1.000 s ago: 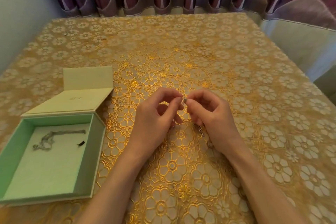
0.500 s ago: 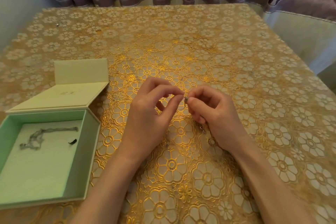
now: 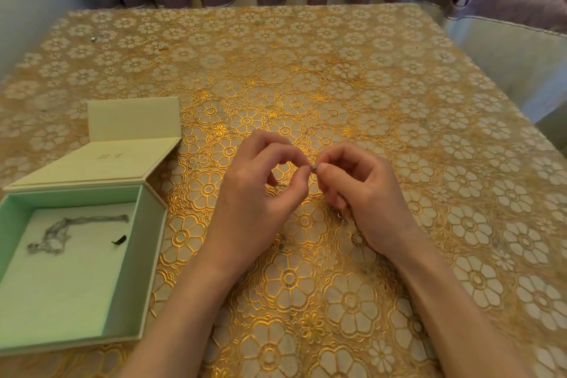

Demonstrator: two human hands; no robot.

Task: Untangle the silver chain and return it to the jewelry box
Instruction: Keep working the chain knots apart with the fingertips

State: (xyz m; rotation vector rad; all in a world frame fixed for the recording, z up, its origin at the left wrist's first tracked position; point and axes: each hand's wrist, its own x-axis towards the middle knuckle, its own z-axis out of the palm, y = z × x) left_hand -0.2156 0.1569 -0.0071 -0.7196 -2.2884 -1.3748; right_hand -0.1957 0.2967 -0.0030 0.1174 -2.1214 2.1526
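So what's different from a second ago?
Little. Both hands, left hand and right hand, keep pinching the chain at their fingertips above the table; the fingers shifted only slightly. The box stays open with a tangled chain inside. The view moved a bit.

The chain (image 3: 313, 167) is mostly hidden between the fingertips of both hands. The tangle (image 3: 52, 236) in the box (image 3: 147, 255), at 9 o'clock, is blurry. Both forearms leave the picture at 6 o'clock.
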